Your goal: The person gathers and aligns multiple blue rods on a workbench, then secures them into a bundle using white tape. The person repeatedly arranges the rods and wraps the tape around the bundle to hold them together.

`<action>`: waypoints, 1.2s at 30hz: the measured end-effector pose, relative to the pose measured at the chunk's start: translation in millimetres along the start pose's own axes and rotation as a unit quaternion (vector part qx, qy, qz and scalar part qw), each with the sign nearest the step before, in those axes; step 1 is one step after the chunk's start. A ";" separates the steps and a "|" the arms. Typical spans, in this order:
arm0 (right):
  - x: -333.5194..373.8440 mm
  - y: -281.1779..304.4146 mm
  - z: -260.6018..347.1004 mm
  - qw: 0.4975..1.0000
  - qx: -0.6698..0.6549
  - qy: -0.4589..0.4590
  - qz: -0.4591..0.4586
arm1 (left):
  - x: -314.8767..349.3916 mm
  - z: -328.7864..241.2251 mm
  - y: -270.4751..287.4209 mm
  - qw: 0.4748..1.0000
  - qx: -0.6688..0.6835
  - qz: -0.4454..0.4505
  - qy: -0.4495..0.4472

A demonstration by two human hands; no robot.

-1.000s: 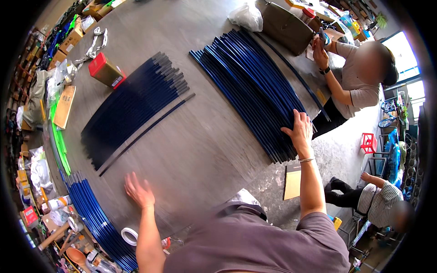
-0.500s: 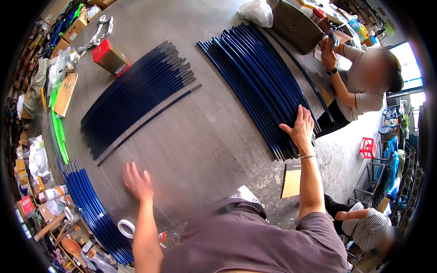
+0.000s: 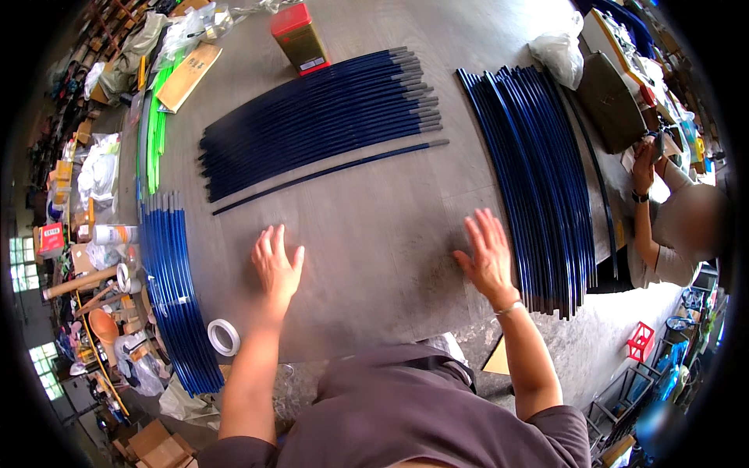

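Left hand and right hand spread empty; blue rods toward the table's right edge look stiff, slick, best gripped mid-length.

Right fingers near rods, perhaps above table

Red-lidded tin, white tape roll, wooden board (bright green strips near it), red stool
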State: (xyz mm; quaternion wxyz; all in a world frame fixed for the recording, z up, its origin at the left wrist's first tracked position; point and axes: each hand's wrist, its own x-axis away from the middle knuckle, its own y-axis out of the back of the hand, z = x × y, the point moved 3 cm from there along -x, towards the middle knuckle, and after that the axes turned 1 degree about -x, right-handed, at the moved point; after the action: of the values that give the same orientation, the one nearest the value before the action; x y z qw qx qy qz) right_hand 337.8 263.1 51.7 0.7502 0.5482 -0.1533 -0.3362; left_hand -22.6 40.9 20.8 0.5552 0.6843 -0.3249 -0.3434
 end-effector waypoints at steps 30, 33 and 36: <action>-3.9 -18.3 5.4 0.999 0.022 -0.005 0.045 | -127.7 -36.3 -24.3 0.992 0.007 -0.087 -0.086; -5.2 -16.4 6.2 0.999 0.019 -0.010 0.050 | -107.4 -38.9 -20.5 0.993 0.020 -0.060 -0.098; -3.9 -18.8 5.1 0.999 0.014 -0.003 0.038 | -83.8 -39.5 -17.2 0.992 0.028 -0.040 -0.115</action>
State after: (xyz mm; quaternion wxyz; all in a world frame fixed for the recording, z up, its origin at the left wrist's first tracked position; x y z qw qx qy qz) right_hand 325.6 258.9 36.6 0.7539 0.5519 -0.1809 -0.3070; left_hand -35.1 134.3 18.9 0.4806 0.6680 -0.3685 -0.4325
